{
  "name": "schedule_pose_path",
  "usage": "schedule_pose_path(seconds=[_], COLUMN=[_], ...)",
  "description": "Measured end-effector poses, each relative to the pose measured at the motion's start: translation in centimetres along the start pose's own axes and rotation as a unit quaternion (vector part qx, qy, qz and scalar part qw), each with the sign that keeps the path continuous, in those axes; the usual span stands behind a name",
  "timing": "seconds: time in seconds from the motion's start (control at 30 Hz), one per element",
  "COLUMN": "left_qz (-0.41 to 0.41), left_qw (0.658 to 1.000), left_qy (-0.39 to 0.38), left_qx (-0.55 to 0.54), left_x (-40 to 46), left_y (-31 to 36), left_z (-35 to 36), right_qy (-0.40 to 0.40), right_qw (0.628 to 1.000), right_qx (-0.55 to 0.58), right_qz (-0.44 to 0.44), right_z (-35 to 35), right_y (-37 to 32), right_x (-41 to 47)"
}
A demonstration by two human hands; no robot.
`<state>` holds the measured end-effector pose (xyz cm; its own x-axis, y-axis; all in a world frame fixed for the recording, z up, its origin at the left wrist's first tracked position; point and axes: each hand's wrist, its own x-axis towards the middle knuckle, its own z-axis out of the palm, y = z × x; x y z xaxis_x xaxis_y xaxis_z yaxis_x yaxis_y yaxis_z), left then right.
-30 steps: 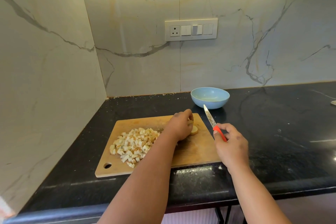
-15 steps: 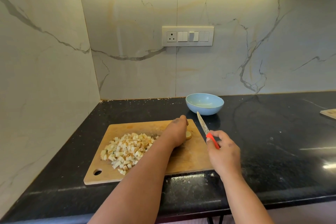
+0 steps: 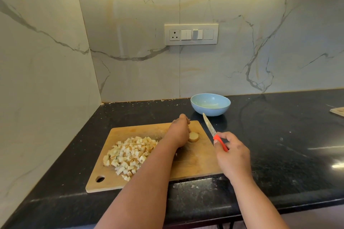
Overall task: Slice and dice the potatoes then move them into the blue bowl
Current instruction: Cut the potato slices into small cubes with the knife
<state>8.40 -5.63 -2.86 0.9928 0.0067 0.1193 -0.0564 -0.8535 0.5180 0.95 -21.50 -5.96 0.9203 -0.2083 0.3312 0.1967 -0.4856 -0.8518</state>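
Note:
A wooden cutting board [image 3: 193, 161] lies on the black counter. On its left half sits a heap of diced potato [image 3: 128, 154]. My left hand [image 3: 179, 132] curls over a potato piece [image 3: 194, 136] at the board's far right, hiding most of it. My right hand [image 3: 232, 156] grips a red-handled knife [image 3: 214, 132] just off the board's right edge, blade raised and pointing toward the blue bowl [image 3: 210, 104]. The bowl stands behind the board and holds no potato.
Marble walls meet in a corner at the left and back, with a switch panel [image 3: 191, 34] above the bowl. A corner of another wooden board [image 3: 337, 111] shows at the far right. The counter's front edge [image 3: 204, 210] runs under my forearms.
The view has tilted up a little, so board and bowl sit lower in the frame. Both hands keep their places and grips relative to the board.

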Motion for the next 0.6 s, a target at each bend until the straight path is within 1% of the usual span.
schedule_pose_path(seconds=[0.07,0.17,0.2,0.3,0.33,0.37,0.47,0.53,0.6], left_qz=[-0.002,-0.008,-0.001,0.038,0.051,0.067,0.111,0.083,0.036], left_qw=[0.999,0.994,0.993,0.99,0.991,0.991,0.981,0.983,0.982], left_qy=[0.025,0.085,0.092,0.071,0.068,0.082,0.161,0.16,0.158], left_qx=[-0.028,-0.066,-0.079,-0.112,-0.108,-0.085,0.017,0.04,0.093], left_x=[-0.2,-1.5,-2.3,-5.5,-6.9,-8.0,-9.6,-9.8,-9.7], left_y=[-0.1,0.3,0.4,0.5,0.3,0.2,-0.6,-1.1,-1.3], left_z=[-0.4,-1.5,-1.8,-1.7,-1.4,-0.9,0.2,0.3,0.2], right_qy=[-0.002,-0.004,-0.004,-0.001,0.001,0.004,0.009,0.01,0.015], right_qw=[1.0,1.0,1.0,1.0,1.0,1.0,1.0,0.999,0.999], right_qx=[-0.005,-0.007,-0.006,-0.007,-0.006,-0.006,-0.008,-0.012,-0.014], right_qz=[-0.003,-0.004,-0.004,-0.006,-0.005,-0.006,-0.022,-0.037,-0.047], right_z=[-0.1,-0.1,-0.1,-0.1,-0.1,-0.1,-0.2,-0.3,-0.4], right_y=[0.0,-0.1,0.0,-0.1,-0.1,-0.1,-0.4,-0.5,-0.5], right_x=[0.0,0.0,0.0,0.0,-0.2,-0.3,-0.7,-1.2,-2.0])
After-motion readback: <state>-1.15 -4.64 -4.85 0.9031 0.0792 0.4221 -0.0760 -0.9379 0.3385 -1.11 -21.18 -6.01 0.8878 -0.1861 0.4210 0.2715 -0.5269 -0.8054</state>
